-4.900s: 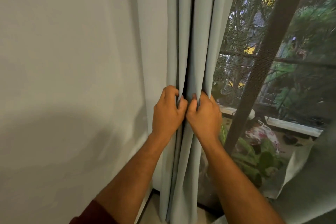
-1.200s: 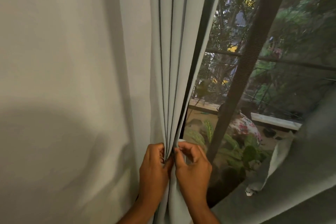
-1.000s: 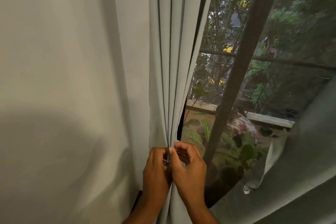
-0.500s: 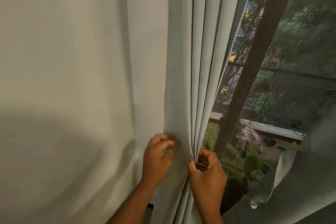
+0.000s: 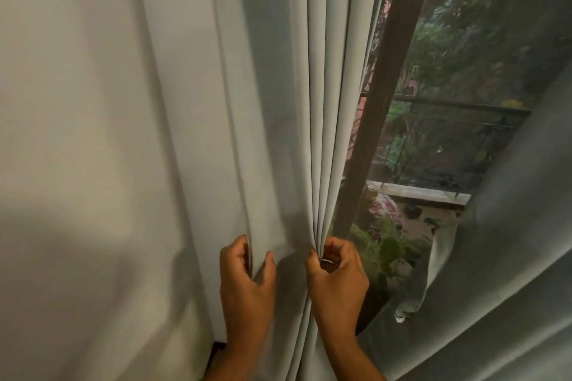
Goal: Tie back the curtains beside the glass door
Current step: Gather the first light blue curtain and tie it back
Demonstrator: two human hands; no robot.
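A: Where does the curtain [image 5: 325, 102] hang at this moment?

B: Against the pale wall [image 5: 77, 133], just left of the glass door [image 5: 464, 139]. Its pleats narrow to a bunch at hand height, beside the dark door frame [image 5: 380, 108]. A second curtain [image 5: 510, 257] sweeps across the lower right.

A: And the person's grip?

B: The left hand [image 5: 247, 284] has its fingers and thumb curled round a fold on the wall side of the bunch. The right hand [image 5: 337, 278] pinches the gathered pleats on the door side. Something pale shows inside its curled fingers; whether that is a tie-back cannot be told.

A: So which step is this?

B: Probably gathering, before any band goes round. No tie encircles the fabric yet.

A: How should it be done well?

B: The left hand likely needs to sweep the loose wall-side fold across to the right hand, so that one hand holds every pleat. The bunch should stay at an even height, or the folds may slip out and the drape will hang crooked.
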